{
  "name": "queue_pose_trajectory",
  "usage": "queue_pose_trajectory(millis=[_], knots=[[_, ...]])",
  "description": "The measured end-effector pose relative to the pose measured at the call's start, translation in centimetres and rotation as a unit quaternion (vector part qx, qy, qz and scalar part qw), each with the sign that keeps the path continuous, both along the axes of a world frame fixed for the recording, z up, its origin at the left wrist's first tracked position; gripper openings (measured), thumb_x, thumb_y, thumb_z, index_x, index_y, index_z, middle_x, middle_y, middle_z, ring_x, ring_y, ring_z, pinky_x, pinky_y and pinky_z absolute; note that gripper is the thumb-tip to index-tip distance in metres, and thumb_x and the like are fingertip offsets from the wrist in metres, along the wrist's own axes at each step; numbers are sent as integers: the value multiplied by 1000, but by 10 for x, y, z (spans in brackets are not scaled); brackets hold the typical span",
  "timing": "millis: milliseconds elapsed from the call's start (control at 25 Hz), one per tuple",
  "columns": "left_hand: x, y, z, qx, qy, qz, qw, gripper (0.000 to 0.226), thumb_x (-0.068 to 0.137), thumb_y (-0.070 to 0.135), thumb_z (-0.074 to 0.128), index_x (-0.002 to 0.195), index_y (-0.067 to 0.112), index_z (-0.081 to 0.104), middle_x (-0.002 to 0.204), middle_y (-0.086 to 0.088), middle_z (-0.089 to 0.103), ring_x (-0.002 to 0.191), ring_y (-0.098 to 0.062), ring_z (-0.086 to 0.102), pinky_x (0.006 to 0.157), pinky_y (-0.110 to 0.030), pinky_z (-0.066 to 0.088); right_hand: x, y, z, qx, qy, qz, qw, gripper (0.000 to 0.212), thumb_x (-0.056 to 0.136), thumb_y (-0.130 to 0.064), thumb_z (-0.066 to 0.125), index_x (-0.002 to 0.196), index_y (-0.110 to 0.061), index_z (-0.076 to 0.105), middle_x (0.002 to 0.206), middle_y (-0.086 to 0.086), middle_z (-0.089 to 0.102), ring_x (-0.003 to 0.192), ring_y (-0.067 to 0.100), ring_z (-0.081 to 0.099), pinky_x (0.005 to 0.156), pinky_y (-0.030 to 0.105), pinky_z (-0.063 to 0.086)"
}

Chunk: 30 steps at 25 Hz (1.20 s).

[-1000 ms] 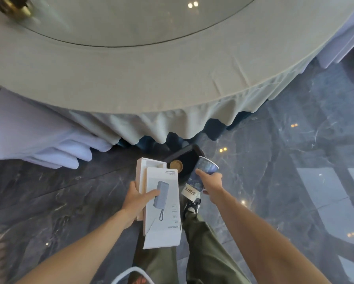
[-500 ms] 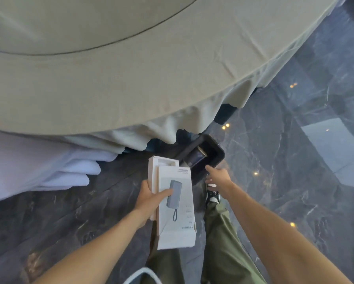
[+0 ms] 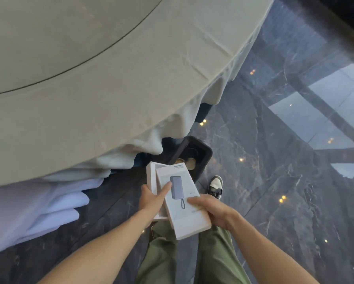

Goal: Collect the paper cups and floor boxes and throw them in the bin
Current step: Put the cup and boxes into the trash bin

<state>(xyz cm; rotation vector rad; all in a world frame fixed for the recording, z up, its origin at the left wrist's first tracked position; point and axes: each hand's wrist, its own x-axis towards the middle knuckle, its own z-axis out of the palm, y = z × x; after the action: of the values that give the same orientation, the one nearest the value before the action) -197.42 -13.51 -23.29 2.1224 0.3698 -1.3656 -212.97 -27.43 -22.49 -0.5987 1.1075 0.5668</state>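
White cardboard boxes [image 3: 180, 199], lid and tray loosely stacked, sit clamped between left hand [image 3: 151, 198] and right hand [image 3: 212, 212]; released short, they could miss the black rectangular bin [image 3: 204, 158].

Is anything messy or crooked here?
A little. The box lid with the power bank picture sits askew over the open white box tray, held by the left hand and right hand. Nothing looks spilled around the black bin.
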Motion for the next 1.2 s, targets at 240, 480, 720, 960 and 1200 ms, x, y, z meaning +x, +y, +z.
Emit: queue_pose_trajectory(millis=[240,480,720,960,1200], knots=[[6,19,-23,50,-3,14,999,54,99,39,64,135,7,40,120,-8,55,99,-23,54,78,-35,43,8,-4,-44,-165,123,-25,978,16,92,-24,68,97,-9,68,95,17,78,85,36,76,80,47,61],[15,23,-43,68,11,-39,997,41,97,24,65,131,12,44,122,-9,61,85,-15,58,57,-26,43,40,-20,-88,-208,171,-30,963,35,90,-22,65,119,-7,54,105,14,69,84,26,68,65,36,61],[15,11,-48,14,21,-30,999,49,95,32,71,132,17,44,121,-4,61,85,-9,59,58,-24,46,46,-24,-99,-264,161,-3,951,47,96,-29,63,129,5,58,91,18,61,76,24,57,66,37,53],[8,-5,-54,-19,27,-48,998,53,97,38,68,140,16,48,123,-1,61,85,-8,59,59,-21,45,28,-13,-65,14,16,42,999,46,97,-34,67,131,-4,64,125,21,72,114,39,71,97,52,58],[0,-8,-57,-18,80,-53,995,49,100,30,64,142,10,49,111,-1,62,84,-10,64,61,-22,49,20,-4,-66,-57,65,-96,992,28,100,-15,61,119,4,67,109,20,74,82,26,73,68,36,61]])
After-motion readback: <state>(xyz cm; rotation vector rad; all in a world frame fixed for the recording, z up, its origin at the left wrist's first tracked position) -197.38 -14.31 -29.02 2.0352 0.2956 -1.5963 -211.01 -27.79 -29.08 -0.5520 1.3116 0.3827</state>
